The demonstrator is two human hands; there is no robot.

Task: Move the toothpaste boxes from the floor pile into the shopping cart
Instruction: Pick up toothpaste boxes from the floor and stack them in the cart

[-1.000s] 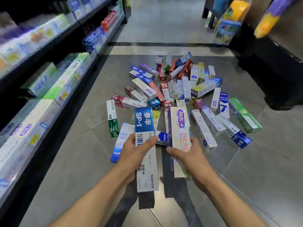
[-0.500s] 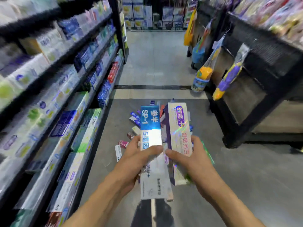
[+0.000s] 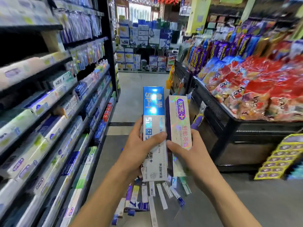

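My left hand [image 3: 139, 149] grips a long blue-and-white toothpaste box [image 3: 153, 112] held upright at chest height. Beside it my right hand [image 3: 188, 153] grips a silver holographic toothpaste box [image 3: 179, 118] with a purple logo; the two boxes touch side by side. The floor pile of toothpaste boxes [image 3: 147, 197] shows below my hands, partly hidden by my forearms. No shopping cart is in view.
Shelves of toothpaste [image 3: 54, 128] run along the left of the aisle. A black bin of red and purple snack bags [image 3: 254, 89] stands on the right, with a yellow display [image 3: 282, 159] low beside it. Stacked cartons [image 3: 142, 46] close the aisle's far end.
My view has lifted from the floor pile to the aisle ahead. Both hands have risen with the two boxes, still held the same way.
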